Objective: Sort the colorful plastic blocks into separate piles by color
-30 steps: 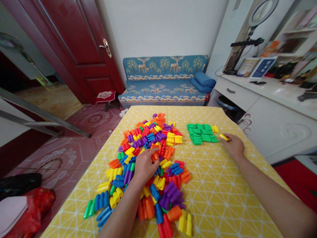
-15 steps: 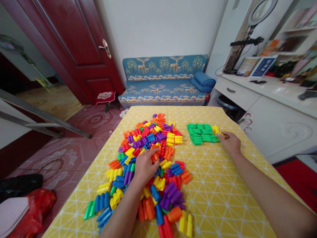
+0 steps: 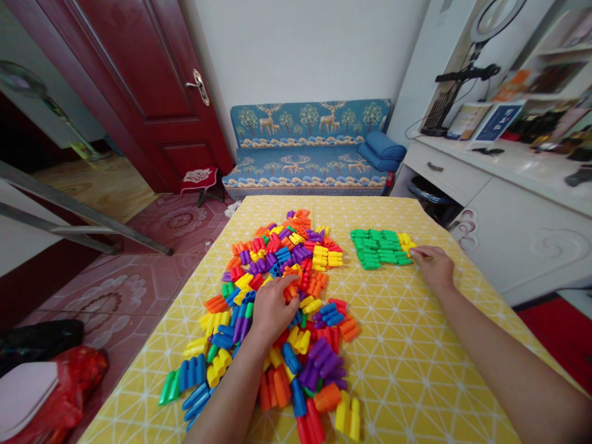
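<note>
My left hand (image 3: 272, 308) rests on a heap of coloured plastic building blocks (image 3: 300, 253), its thumb apart from the other fingers. An orange block (image 3: 292, 288) lies just at those fingertips; whether they grip it is not clear. Over to the right, my right hand (image 3: 433, 266) has thumb and fingers pinched at the outer end of some yellow blocks (image 3: 406, 241). These yellow blocks lie against the right side of a flat group of green blocks (image 3: 378, 248), set side by side in rows. The right fingertips partly hide the nearest yellow block.
A yellow patterned cloth (image 3: 407, 370) covers the table. Beyond its far edge stands a blue sofa (image 3: 296, 161). A white cabinet (image 3: 522, 222) is on the right, a small red stool (image 3: 198, 177) and a red door (image 3: 139, 80) on the left.
My right hand has shifted slightly at the yellow blocks, and more of them shows beside the green group. The left hand stays on the heap. The whole view has turned a little.
</note>
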### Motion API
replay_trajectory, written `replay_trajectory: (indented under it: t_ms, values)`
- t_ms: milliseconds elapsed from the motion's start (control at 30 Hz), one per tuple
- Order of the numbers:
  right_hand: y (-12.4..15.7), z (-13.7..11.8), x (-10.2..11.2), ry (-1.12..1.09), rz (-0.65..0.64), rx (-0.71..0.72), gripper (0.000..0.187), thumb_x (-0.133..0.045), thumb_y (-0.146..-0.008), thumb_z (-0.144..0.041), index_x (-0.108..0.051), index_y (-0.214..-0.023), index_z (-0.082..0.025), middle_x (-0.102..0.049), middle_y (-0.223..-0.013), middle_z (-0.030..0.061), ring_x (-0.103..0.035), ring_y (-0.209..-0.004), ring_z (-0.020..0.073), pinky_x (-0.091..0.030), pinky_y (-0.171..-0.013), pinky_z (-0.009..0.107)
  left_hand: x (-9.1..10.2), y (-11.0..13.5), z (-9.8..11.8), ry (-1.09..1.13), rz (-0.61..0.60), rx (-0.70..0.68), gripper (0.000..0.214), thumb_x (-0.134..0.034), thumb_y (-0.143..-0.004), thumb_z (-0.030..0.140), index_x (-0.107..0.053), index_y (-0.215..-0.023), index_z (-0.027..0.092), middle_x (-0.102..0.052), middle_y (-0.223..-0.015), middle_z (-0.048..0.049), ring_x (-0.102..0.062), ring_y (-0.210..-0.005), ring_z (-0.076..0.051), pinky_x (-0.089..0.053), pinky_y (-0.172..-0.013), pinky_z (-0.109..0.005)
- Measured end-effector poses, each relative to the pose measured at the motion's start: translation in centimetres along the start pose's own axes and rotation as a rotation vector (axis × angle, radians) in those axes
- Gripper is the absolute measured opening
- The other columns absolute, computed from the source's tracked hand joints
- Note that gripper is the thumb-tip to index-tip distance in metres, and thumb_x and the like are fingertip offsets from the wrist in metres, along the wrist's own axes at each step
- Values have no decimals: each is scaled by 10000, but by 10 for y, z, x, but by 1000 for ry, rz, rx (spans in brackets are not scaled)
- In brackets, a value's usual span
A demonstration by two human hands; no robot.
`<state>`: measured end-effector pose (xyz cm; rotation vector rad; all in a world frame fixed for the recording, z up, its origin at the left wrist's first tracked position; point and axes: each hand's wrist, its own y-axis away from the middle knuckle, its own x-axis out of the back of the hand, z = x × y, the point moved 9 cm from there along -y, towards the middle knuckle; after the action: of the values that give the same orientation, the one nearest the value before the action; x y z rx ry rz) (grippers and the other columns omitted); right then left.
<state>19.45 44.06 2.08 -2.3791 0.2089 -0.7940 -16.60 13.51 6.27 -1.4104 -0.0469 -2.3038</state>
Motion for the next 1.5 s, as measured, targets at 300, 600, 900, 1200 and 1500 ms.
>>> replay_trajectory:
  t_ms: [300, 600, 900, 1200, 1500]
  values:
    - [5, 1, 0, -9, -3, -69, 241, -612, -689, -341, -736, -807, -171, -682, -877, 91, -608, -700, 191, -514, -677, 354, 2, 1, 1, 0, 16, -6, 415, -589, -764, 208, -645, -1170, 272, -706, -1103, -43, -637, -1029, -229, -462, -942, -355]
    - [11, -34, 20, 225, 69, 99, 289, -475, -700, -146, -713, -859, -185, -627, -888, 71, -542, -852, 222, -414, -814, 371, 3, 1, 2, 3, 18, -11, 404, -577, -770, 213, -651, -1163, 266, -709, -1102, -46, -641, -1033, -235, -464, -941, -355]
    - [16, -33, 29, 500, 139, -103, 414, -556, -781, -384, -662, -1113, -162, -595, -1111, 178, -498, -1023, 343, -379, -827, 489, 3, 1, 2, -3, 13, -6, 403, -583, -774, 218, -646, -1168, 267, -709, -1102, -45, -638, -1038, -232, -458, -955, -355]
    - [11, -21, 6, 419, -33, -33, 464, -522, -789, -468, -708, -995, -96, -647, -848, 152, -568, -785, 263, -437, -703, 377, 2, 1, 2, -14, 6, -17, 398, -566, -788, 222, -642, -1177, 263, -705, -1118, -52, -641, -1037, -234, -469, -933, -358]
    - [10, -41, 5, 301, -33, 93, 334, -415, -846, -372, -654, -859, -140, -650, -824, 125, -563, -781, 242, -441, -728, 366, 1, 1, 1, -8, 4, -14, 395, -572, -786, 222, -644, -1173, 263, -708, -1112, -48, -638, -1039, -233, -464, -937, -349]
